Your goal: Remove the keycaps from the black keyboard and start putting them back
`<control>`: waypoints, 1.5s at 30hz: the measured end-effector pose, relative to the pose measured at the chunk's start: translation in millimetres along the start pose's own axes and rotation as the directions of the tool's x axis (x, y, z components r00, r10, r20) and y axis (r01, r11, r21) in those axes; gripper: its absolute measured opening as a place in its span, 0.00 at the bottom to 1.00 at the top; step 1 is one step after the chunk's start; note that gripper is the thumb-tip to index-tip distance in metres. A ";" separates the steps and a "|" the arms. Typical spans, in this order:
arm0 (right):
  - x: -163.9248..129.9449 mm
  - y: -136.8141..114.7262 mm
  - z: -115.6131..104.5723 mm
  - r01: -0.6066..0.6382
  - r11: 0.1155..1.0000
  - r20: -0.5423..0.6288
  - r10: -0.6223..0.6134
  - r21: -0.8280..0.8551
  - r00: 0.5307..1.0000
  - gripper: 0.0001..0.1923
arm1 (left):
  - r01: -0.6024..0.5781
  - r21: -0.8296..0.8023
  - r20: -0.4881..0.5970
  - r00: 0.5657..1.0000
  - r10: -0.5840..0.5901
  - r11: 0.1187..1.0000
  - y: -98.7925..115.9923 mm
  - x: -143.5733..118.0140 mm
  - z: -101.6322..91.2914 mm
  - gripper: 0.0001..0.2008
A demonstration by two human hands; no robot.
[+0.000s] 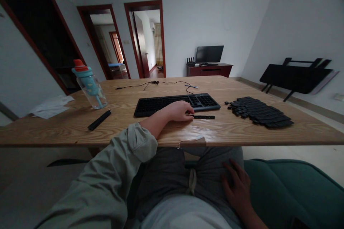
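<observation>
My left hand [179, 111] reaches across the table just in front of a black keyboard [206, 102]. Its fingers are curled together at the left end of a thin black stick [204, 117], which lies along the keyboard's front edge. The fingertips partly cover that end, and my wrist and hand hide part of the keyboard. Below the table edge, my right hand [238, 185] rests on my thigh, fingers spread, holding nothing.
Flat black pieces [262, 112] lie overlapping in a pile on the wooden table [150, 134], right side. On the left are a black rod-like object [99, 120], a water bottle [90, 87] and white tissues [51, 107]. A black cable [172, 82] runs behind the keyboard.
</observation>
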State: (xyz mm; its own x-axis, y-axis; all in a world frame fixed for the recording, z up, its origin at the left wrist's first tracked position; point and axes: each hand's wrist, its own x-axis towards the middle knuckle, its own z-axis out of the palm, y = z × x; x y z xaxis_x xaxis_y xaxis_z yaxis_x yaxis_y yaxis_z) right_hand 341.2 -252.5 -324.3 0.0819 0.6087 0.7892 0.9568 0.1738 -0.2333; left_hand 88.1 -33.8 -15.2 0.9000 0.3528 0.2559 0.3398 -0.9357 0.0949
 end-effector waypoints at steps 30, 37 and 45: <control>0.4 -3.8 -2.0 -0.043 0.999 0.023 0.042 0.020 0.999 0.18 | 0.664 -0.047 -0.207 0.724 -0.658 0.746 -121.0 -56.2 -33.7 0.09; 1.5 -5.3 -2.7 -0.041 0.999 0.015 0.041 0.008 0.999 0.17 | 0.708 -0.055 -0.158 0.690 -0.706 0.704 -120.3 -63.4 -40.0 0.12; 0.4 -3.9 -1.7 -0.033 0.999 0.011 0.033 0.005 0.999 0.18 | 0.706 -0.093 -0.125 0.692 -0.711 0.703 -126.3 -67.2 -41.6 0.16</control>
State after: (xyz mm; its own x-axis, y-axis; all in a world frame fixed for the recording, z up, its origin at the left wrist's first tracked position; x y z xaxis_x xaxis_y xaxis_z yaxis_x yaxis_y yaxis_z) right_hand 338.0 -254.2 -322.0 0.1099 0.6225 0.7749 0.9522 0.1575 -0.2616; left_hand -26.6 60.6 -4.3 0.3467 0.9093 0.2300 0.8484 -0.4086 0.3366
